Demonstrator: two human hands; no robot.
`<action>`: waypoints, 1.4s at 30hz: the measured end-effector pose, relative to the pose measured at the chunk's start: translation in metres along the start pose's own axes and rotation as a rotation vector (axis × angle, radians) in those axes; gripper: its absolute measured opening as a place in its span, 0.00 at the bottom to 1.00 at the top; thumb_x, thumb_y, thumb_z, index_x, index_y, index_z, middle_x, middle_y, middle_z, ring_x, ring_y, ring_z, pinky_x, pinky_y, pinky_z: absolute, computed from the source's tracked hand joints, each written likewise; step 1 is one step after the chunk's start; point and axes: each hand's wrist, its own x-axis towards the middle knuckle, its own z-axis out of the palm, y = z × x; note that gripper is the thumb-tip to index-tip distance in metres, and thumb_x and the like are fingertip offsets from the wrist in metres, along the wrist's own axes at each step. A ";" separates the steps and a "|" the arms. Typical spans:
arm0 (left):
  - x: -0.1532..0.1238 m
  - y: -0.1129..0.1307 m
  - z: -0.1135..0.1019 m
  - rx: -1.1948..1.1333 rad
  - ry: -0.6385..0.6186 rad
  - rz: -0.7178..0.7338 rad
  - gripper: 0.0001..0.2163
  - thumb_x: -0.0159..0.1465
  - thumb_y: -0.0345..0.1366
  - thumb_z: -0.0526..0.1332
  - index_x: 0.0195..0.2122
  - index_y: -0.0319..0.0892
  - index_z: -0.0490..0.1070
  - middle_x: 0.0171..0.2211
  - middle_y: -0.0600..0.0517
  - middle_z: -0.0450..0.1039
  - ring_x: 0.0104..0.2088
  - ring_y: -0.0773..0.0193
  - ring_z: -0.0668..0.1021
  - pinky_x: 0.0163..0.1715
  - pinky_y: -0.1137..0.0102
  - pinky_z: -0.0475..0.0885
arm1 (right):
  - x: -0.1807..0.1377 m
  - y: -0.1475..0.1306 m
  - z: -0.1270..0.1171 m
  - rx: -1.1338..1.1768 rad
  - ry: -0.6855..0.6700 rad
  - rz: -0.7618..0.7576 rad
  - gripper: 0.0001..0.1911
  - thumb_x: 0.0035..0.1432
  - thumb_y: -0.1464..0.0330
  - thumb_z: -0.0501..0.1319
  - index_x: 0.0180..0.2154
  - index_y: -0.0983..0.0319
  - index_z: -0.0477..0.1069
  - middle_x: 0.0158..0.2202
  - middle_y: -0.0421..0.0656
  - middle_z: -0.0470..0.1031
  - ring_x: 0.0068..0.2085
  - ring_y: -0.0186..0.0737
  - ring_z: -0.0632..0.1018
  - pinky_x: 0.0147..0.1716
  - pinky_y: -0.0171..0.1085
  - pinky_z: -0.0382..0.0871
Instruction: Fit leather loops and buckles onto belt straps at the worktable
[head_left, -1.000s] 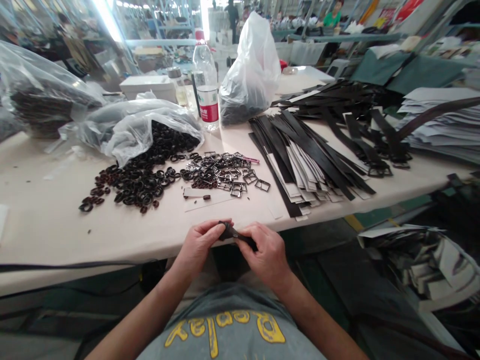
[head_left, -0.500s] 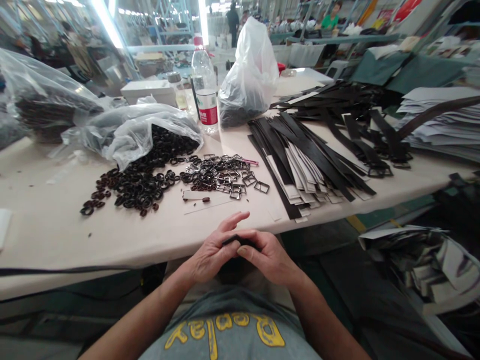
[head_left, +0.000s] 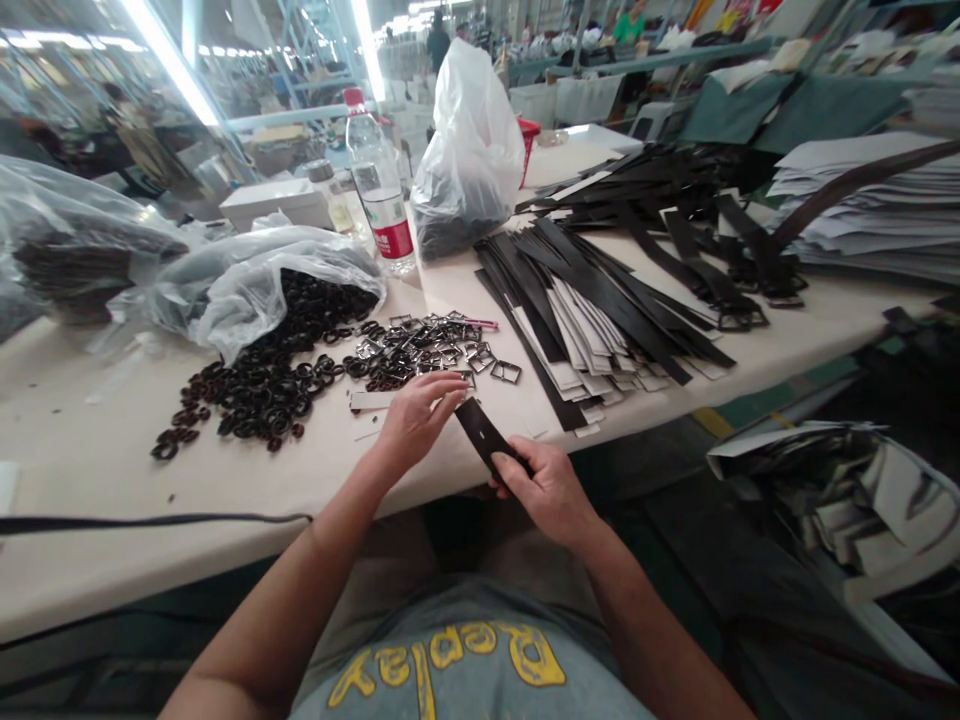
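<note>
My right hand (head_left: 541, 488) grips a dark belt strap (head_left: 480, 432), thumb on top, fingers underneath. The strap's end points up and left, and a small light slot shows in it. My left hand (head_left: 420, 415) is just left of that end, at the near edge of a pile of metal buckles (head_left: 431, 345). Its fingers and thumb reach to the right with a small gap between them; nothing is visible in them. A pale strip (head_left: 369, 401) lies partly behind the left hand. Dark belt loops (head_left: 262, 395) are heaped further left, spilling from a clear plastic bag (head_left: 247, 290).
Dark straps with pale ends (head_left: 592, 320) are stacked on the right of the table. A bottle (head_left: 381, 200) and a tied plastic bag (head_left: 469, 150) stand behind. White sheets (head_left: 847, 200) are piled far right. A black cord (head_left: 150, 522) lies along the near left edge.
My hands were together at the table edge around a dark piece. Now they are apart: the left has moved up toward the buckles, and the right holds the strap extended.
</note>
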 end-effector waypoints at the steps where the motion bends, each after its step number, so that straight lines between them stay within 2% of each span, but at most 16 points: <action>1: 0.009 -0.005 0.002 0.132 -0.004 0.048 0.10 0.68 0.36 0.59 0.43 0.43 0.81 0.49 0.45 0.80 0.51 0.53 0.79 0.56 0.57 0.70 | 0.001 0.002 0.000 0.007 0.016 0.002 0.13 0.65 0.64 0.56 0.29 0.61 0.70 0.24 0.38 0.76 0.24 0.35 0.78 0.25 0.31 0.69; 4: 0.030 -0.018 0.011 0.440 -0.087 0.125 0.12 0.65 0.29 0.60 0.46 0.43 0.80 0.49 0.45 0.80 0.50 0.53 0.78 0.55 0.59 0.71 | 0.001 0.005 -0.001 0.015 0.042 -0.008 0.13 0.64 0.64 0.56 0.29 0.61 0.70 0.24 0.38 0.76 0.24 0.34 0.78 0.26 0.31 0.69; 6: 0.039 -0.023 0.018 0.549 -0.150 0.129 0.12 0.63 0.27 0.61 0.45 0.43 0.81 0.48 0.44 0.81 0.48 0.53 0.79 0.52 0.60 0.72 | 0.001 0.006 -0.002 0.027 0.043 -0.011 0.13 0.64 0.63 0.56 0.29 0.61 0.70 0.25 0.39 0.76 0.24 0.34 0.78 0.26 0.31 0.69; 11: 0.050 -0.028 0.028 0.579 -0.148 0.100 0.10 0.63 0.28 0.61 0.37 0.44 0.82 0.39 0.44 0.82 0.43 0.51 0.79 0.47 0.59 0.72 | -0.001 0.011 -0.002 0.086 0.031 0.005 0.12 0.64 0.62 0.57 0.30 0.61 0.71 0.26 0.39 0.77 0.25 0.35 0.79 0.27 0.31 0.70; 15: 0.052 -0.032 0.024 0.534 -0.061 0.069 0.09 0.65 0.33 0.61 0.40 0.44 0.83 0.38 0.44 0.82 0.40 0.54 0.80 0.45 0.63 0.72 | 0.000 0.017 -0.002 0.127 0.026 0.024 0.13 0.65 0.62 0.57 0.31 0.61 0.72 0.27 0.39 0.78 0.26 0.35 0.79 0.27 0.31 0.71; 18: 0.050 -0.032 0.017 0.322 0.096 -0.033 0.09 0.64 0.37 0.63 0.38 0.43 0.83 0.35 0.46 0.81 0.35 0.57 0.79 0.39 0.65 0.72 | 0.001 0.020 -0.003 0.155 0.035 0.052 0.13 0.64 0.61 0.57 0.32 0.62 0.73 0.28 0.40 0.79 0.26 0.35 0.79 0.27 0.31 0.71; 20: 0.045 -0.029 0.013 -0.024 0.181 -0.172 0.08 0.60 0.40 0.66 0.34 0.42 0.83 0.29 0.49 0.80 0.29 0.60 0.77 0.34 0.67 0.71 | 0.001 0.022 -0.004 0.171 0.052 0.071 0.13 0.64 0.60 0.58 0.33 0.62 0.73 0.28 0.41 0.80 0.26 0.36 0.79 0.27 0.31 0.71; 23: 0.030 -0.019 0.006 -0.543 0.209 -0.382 0.12 0.52 0.43 0.71 0.32 0.40 0.82 0.24 0.52 0.77 0.24 0.65 0.75 0.28 0.70 0.70 | 0.004 0.024 -0.005 0.194 0.087 0.089 0.13 0.64 0.60 0.59 0.35 0.62 0.75 0.30 0.41 0.81 0.27 0.36 0.79 0.28 0.31 0.70; 25: 0.014 -0.012 0.002 -0.739 0.187 -0.490 0.14 0.48 0.43 0.74 0.32 0.39 0.82 0.24 0.51 0.77 0.24 0.68 0.74 0.27 0.72 0.69 | 0.005 0.025 -0.005 0.206 0.102 0.094 0.14 0.64 0.59 0.59 0.36 0.62 0.76 0.30 0.41 0.81 0.28 0.36 0.79 0.28 0.32 0.70; 29: -0.019 -0.001 -0.004 -0.921 0.142 -0.628 0.16 0.47 0.41 0.75 0.36 0.41 0.83 0.25 0.51 0.79 0.22 0.71 0.74 0.25 0.76 0.67 | 0.006 0.023 0.000 0.210 0.096 0.086 0.13 0.64 0.58 0.60 0.38 0.61 0.77 0.29 0.39 0.79 0.29 0.36 0.79 0.30 0.32 0.70; 33: -0.046 0.003 -0.004 -0.969 0.184 -0.659 0.16 0.50 0.40 0.74 0.39 0.41 0.83 0.26 0.52 0.80 0.19 0.74 0.74 0.22 0.77 0.66 | 0.003 0.013 0.008 0.211 0.049 0.088 0.13 0.64 0.59 0.60 0.35 0.61 0.76 0.28 0.39 0.77 0.28 0.36 0.78 0.29 0.32 0.70; 38: -0.062 0.010 -0.004 -1.080 0.221 -0.708 0.17 0.48 0.40 0.76 0.39 0.41 0.83 0.30 0.51 0.81 0.26 0.70 0.80 0.28 0.77 0.73 | -0.001 0.000 0.016 0.173 0.035 0.103 0.13 0.63 0.60 0.60 0.33 0.62 0.75 0.27 0.39 0.77 0.26 0.36 0.79 0.26 0.31 0.69; 42: -0.069 0.008 -0.004 -1.177 0.275 -0.698 0.17 0.50 0.43 0.75 0.39 0.40 0.83 0.32 0.50 0.82 0.27 0.70 0.80 0.31 0.76 0.75 | -0.005 -0.007 0.019 0.116 0.002 0.089 0.14 0.64 0.59 0.59 0.33 0.62 0.75 0.27 0.40 0.78 0.26 0.37 0.80 0.27 0.32 0.70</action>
